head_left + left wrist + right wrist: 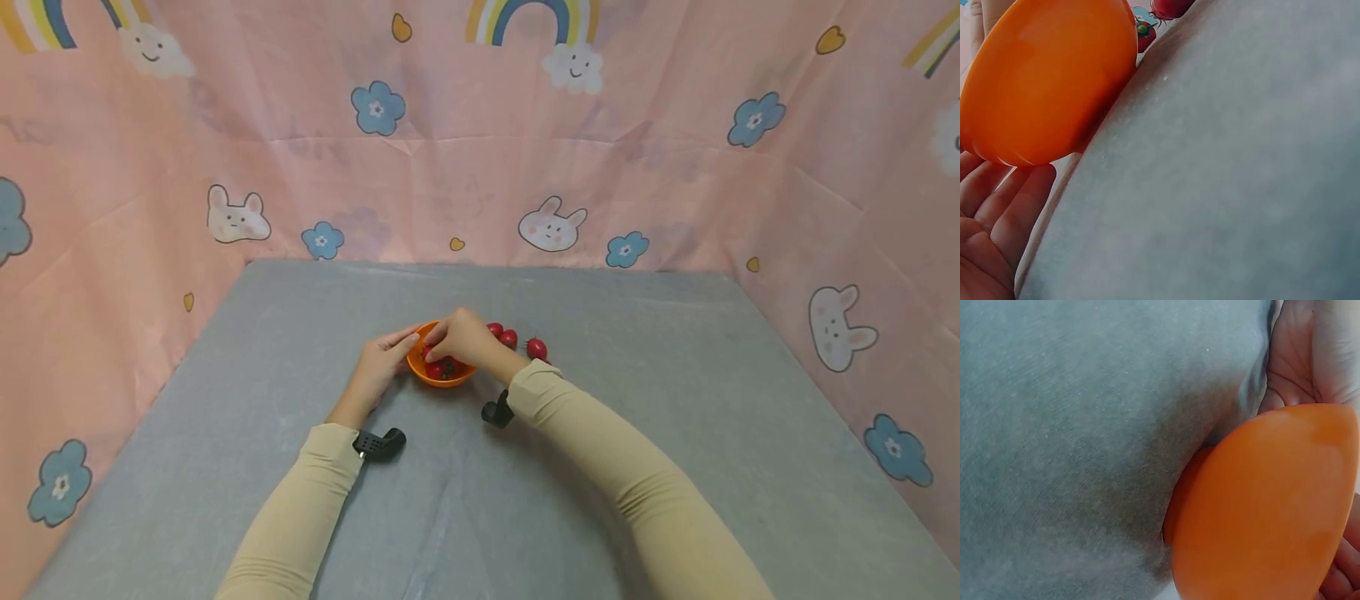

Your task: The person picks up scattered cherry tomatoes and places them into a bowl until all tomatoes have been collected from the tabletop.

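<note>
No readable text, labels, numbers

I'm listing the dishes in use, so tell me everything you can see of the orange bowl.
The orange bowl is smooth, slightly glossy and plastic-looking, with a round rim, curved wall and narrower base. It stands roughly upright on the gray table, left of some loose tomatoes. Red tomatoes with some green lie inside. The left hand holds its left side; the right hand reaches over the rim, fingers inside, partly blocking the view in.

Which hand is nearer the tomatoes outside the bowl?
Right. The right hand reaches into the bowl, just left of those tomatoes; the left hand is farther off, at the bowl's left side.
</note>
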Available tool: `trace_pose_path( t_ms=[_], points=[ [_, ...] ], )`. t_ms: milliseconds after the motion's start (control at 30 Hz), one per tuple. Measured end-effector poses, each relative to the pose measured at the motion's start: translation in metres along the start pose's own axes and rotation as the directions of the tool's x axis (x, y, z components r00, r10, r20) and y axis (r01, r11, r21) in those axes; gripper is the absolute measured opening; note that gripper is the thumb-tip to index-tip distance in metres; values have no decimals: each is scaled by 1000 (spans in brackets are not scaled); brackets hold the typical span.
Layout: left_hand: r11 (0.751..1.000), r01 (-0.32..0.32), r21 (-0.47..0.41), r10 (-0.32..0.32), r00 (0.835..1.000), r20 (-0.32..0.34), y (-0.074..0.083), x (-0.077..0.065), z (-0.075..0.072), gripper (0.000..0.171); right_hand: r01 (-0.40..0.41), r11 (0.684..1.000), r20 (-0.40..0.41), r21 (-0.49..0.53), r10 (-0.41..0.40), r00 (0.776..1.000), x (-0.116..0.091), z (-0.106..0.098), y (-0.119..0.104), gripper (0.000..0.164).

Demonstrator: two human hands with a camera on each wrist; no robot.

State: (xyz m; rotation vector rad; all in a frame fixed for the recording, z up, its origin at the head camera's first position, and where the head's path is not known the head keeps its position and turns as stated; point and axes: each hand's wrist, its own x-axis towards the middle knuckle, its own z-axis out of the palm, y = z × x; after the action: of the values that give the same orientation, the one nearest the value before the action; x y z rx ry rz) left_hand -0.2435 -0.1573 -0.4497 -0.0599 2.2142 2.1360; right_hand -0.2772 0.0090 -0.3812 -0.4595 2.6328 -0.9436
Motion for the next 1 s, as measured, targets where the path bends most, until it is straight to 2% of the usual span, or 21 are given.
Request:
trace_pose_path(
  t_ms=[133, 300, 533, 700, 867, 1000],
  points=[
    [1000, 6, 5, -6, 1000, -11, -1, 0, 1, 41, -19, 999, 6, 39, 19, 1000, -3, -3, 1, 23],
    [1000, 11, 8, -11, 1000, -7, -2, 2, 2, 42, -55, 989, -21, 140, 58, 998, -8, -14, 7, 23],
    [999, 12, 32, -12, 1000, -7, 0, 1, 2, 42, -35, 971, -85, 236, 56, 995, -16, -33, 25, 26],
    [999, 11, 41, -10, 1000, -15, 1, 1, 3, 41, -48, 953, -127, 300, 89, 988, -24, -48, 41, 31],
    [998, 13, 55, -11, 1000, -24, 1, 0, 3, 41, -68, 940, -156, 335, 127, 980, -30, -61, 58, 34],
    [998, 13, 59, -12, 1000, -23, 1, -1, 2, 41, -86, 941, -180, 327, 152, 972, -32, -68, 70, 30]
  ],
)
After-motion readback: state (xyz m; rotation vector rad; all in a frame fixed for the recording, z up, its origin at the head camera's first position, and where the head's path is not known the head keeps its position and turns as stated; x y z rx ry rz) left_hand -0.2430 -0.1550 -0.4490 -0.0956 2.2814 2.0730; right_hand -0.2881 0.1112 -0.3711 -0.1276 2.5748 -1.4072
